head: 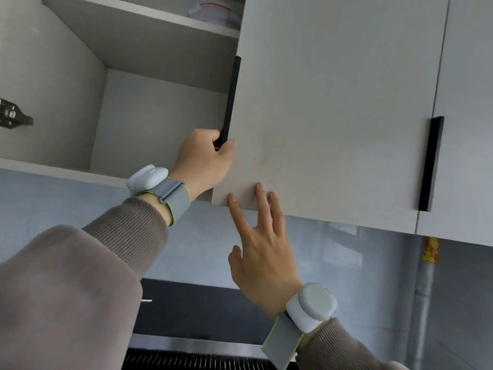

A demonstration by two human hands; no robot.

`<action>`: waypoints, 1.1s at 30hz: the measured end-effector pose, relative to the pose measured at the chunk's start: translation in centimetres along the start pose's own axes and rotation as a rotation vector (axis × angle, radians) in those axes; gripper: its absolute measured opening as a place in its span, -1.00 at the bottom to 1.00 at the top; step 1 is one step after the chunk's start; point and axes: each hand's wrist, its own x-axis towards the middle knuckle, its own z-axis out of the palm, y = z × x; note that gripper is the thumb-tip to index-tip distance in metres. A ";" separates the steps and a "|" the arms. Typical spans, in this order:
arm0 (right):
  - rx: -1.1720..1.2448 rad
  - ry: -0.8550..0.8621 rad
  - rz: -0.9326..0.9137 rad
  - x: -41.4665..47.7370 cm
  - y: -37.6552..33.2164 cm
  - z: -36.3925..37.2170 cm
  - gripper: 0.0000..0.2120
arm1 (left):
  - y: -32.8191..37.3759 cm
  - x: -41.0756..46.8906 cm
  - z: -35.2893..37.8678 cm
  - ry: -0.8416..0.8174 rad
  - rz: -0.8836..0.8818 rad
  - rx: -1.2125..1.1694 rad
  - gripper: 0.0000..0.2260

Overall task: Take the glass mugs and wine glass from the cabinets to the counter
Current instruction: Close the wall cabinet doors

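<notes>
- Opening a cabinet door, as judged: left hand gripping the lower end of the black handle, fingers wrapped tightly around it.
- Right hand reaching up just below and right of the left fingers, spread wide, holding nothing, fingertips touching the lower edge of the door.
- Showing no glass mugs and no wine glass anywhere; the open compartment left of the fingers looking bare.
- Probably needing next to swing the door wide and look behind it.
- Hiding everything behind the door; surface not in view; plastic bag on the upper shelf hard to make out.
</notes>
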 end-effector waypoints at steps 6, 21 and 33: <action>-0.001 -0.010 0.006 0.6 0.1 1.2 -0.12 | -1.9 0.5 0.8 -0.013 -0.028 -0.166 -0.79; -0.074 -0.008 0.001 1.0 -0.1 3.2 -0.12 | -3.0 0.2 0.7 -0.154 -0.092 -0.283 -0.69; 0.111 -0.006 0.150 -0.7 -1.0 1.3 -0.17 | -2.1 -2.9 -1.4 -0.164 -0.124 -0.133 -0.47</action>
